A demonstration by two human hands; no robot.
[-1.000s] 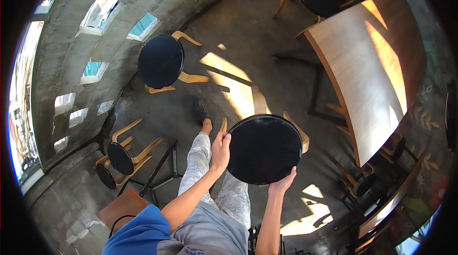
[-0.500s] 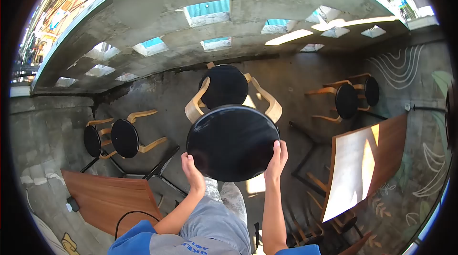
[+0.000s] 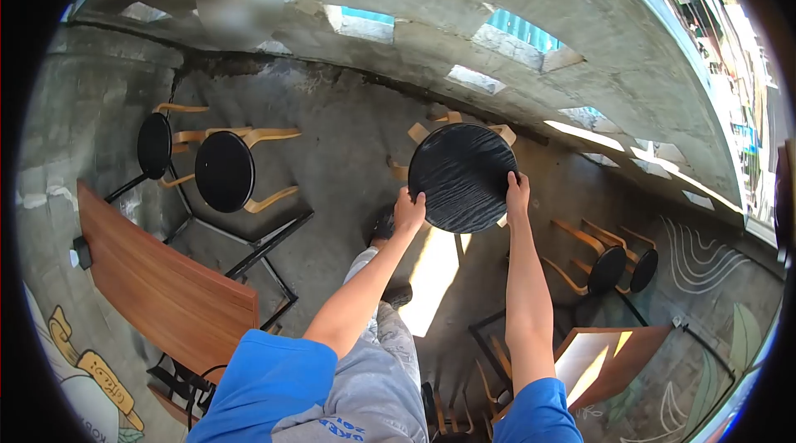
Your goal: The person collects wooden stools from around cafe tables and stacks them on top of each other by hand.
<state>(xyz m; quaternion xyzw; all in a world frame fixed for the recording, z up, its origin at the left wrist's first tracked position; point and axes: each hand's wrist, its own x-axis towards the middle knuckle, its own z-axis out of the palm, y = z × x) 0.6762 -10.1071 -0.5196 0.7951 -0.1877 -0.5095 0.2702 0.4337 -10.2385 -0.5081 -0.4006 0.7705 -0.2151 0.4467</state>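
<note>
A stool with a round black seat (image 3: 461, 179) is between my two hands, out in front of me. My left hand (image 3: 410, 212) grips the near left rim, thumb on top. On the right rim, my right hand (image 3: 517, 196) is closed the same way. Bent light-wood legs (image 3: 503, 133) poke out past the far edge of the seat. Another stool stood at that place earlier and is now hidden beneath, apart from the legs. Whether the held stool rests on it, I cannot tell.
To the left, tipped stools (image 3: 224, 172) with black seats lie by a brown tabletop (image 3: 166, 277) and black metal frame. More stools (image 3: 607, 270) and a sunlit tabletop (image 3: 609, 360) are at right. A concrete wall (image 3: 398, 61) with square openings runs along the far side.
My arms have stretched forward, carrying the stool away from my body and over the standing stool. The view has turned, and one of my shoes now shows farther forward.
</note>
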